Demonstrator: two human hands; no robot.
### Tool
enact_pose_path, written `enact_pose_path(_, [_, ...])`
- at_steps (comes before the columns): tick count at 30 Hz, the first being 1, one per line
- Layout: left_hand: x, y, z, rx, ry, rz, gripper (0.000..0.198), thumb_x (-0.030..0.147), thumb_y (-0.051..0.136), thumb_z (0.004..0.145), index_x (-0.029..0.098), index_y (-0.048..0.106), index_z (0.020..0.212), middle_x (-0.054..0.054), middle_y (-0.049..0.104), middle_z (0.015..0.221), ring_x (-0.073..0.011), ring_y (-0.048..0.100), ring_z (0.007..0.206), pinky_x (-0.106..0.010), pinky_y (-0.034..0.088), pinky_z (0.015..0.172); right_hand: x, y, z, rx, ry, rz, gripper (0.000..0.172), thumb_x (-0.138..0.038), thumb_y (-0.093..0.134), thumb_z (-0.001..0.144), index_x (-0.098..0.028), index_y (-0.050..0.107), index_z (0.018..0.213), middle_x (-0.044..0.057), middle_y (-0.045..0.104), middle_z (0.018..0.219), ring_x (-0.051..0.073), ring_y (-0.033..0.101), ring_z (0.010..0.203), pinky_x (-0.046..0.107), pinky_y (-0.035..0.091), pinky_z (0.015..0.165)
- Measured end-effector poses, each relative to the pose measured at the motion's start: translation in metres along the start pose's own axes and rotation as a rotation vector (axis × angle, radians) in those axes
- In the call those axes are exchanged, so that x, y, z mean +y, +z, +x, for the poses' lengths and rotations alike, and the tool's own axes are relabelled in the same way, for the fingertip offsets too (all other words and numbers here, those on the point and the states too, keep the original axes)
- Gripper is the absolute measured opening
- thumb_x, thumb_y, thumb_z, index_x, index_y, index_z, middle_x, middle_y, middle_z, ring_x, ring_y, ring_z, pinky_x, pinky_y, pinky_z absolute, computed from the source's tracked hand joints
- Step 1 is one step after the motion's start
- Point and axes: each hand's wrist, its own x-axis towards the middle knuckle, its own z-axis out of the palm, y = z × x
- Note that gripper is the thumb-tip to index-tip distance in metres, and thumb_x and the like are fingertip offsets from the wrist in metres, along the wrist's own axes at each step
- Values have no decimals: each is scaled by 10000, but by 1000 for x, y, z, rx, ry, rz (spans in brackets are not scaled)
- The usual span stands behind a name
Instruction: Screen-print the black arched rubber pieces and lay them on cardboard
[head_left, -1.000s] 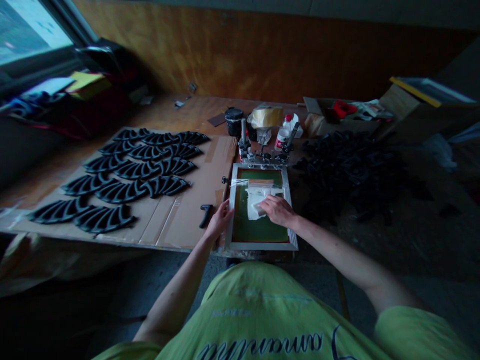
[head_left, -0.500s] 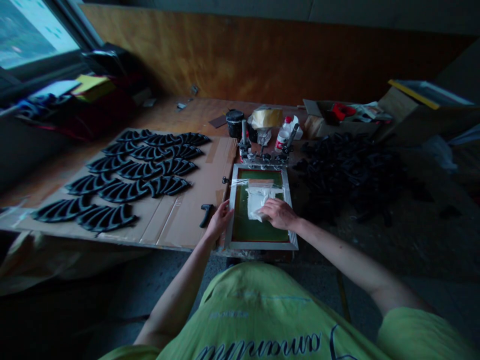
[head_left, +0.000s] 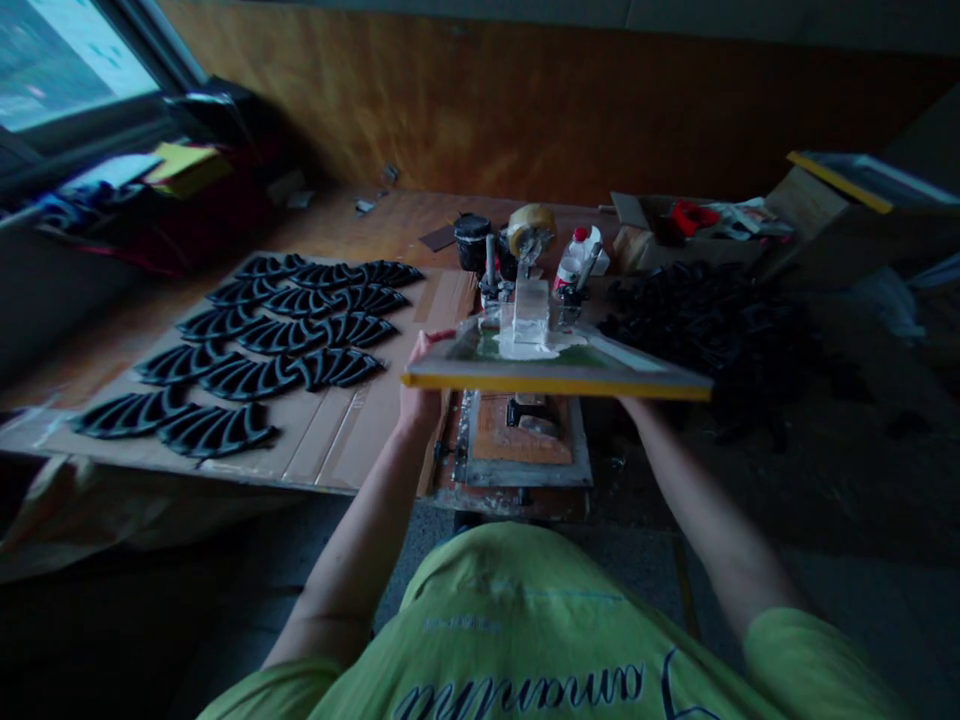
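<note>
A screen-printing frame (head_left: 555,384) is tilted up above the work surface, its near edge raised and yellow. My left hand (head_left: 421,375) is closed around its left corner. My right hand (head_left: 634,405) reaches beneath the right part of the frame; its fingers are hidden behind it. On the mesh rests a pale, block-shaped squeegee (head_left: 532,305) in a spread of white ink (head_left: 536,350). Below the raised frame, a small black part (head_left: 534,411) lies on a wooden base board (head_left: 491,440), on a metal plate (head_left: 517,473).
Rows of black ribbed, wing-shaped pieces (head_left: 240,375) lie on cardboard (head_left: 300,455) at left. A heap of black parts (head_left: 705,330) is at right. Behind stand a black tub (head_left: 471,240), a tape roll (head_left: 531,228), a bottle (head_left: 574,255) and an open box (head_left: 660,242).
The frame has swung up from lying flat, uncovering the base board and black part. My right hand has left the squeegee and gone under the frame; my left hand has risen with its left side.
</note>
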Motion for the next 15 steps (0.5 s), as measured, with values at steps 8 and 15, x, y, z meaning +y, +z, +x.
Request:
enact_pose_path(8, [9, 23, 2, -27, -61, -49, 606, 684, 430, 927, 193, 553, 1260, -103, 731, 1017, -174, 711, 852, -276, 569, 688, -39, 71, -84, -304, -196, -178, 172, -293, 705, 874, -211, 600, 764, 60, 650, 812, 203, 582, 853, 306, 463, 782])
enact_pose_path(15, [-72, 21, -100, -276, -776, -72, 654, 741, 559, 813, 162, 597, 1116, -135, 735, 982, -237, 720, 846, -320, 570, 666, -106, 69, -117, -288, -276, 65, 80, -278, 583, 960, -225, 609, 906, 74, 668, 933, 231, 592, 966, 346, 477, 847])
